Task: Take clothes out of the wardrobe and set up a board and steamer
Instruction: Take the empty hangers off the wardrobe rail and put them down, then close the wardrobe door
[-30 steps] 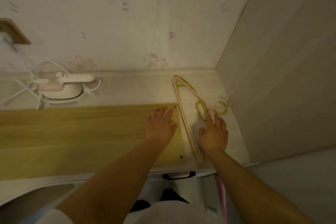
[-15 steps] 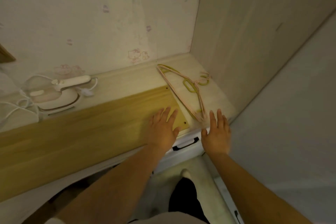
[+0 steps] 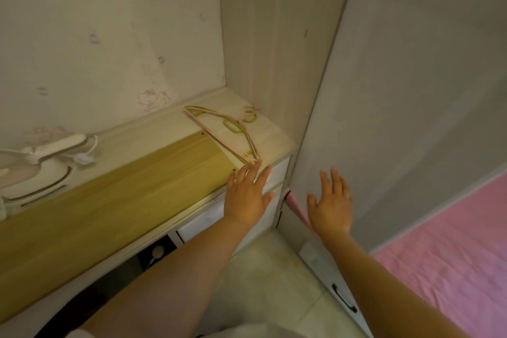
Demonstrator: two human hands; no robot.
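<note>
A long yellow wooden board [image 3: 115, 195] lies flat on the pale countertop [image 3: 271, 134]. A white handheld steamer [image 3: 41, 162] with its cord sits at the far left behind the board. Pink and yellow-green clothes hangers [image 3: 227, 129] lie on the counter's right end. My left hand [image 3: 247, 195] is held open, fingers straight, in front of the counter's edge near the board's right end. My right hand [image 3: 330, 203] is open in the air, just in front of the grey wardrobe door [image 3: 397, 90]. Neither hand holds anything.
A pale wood side panel [image 3: 269, 35] stands between counter and wardrobe. White drawers [image 3: 214, 217] sit under the counter. A pink strip of cloth [image 3: 297, 208] shows at the door's lower edge. A pink bed cover [image 3: 452, 255] lies at the right. A black handle [image 3: 343, 299] is on a low drawer.
Both hands have pulled back off the counter and the hangers toward me. The view has swung right, bringing the wardrobe door and pink bed into sight.
</note>
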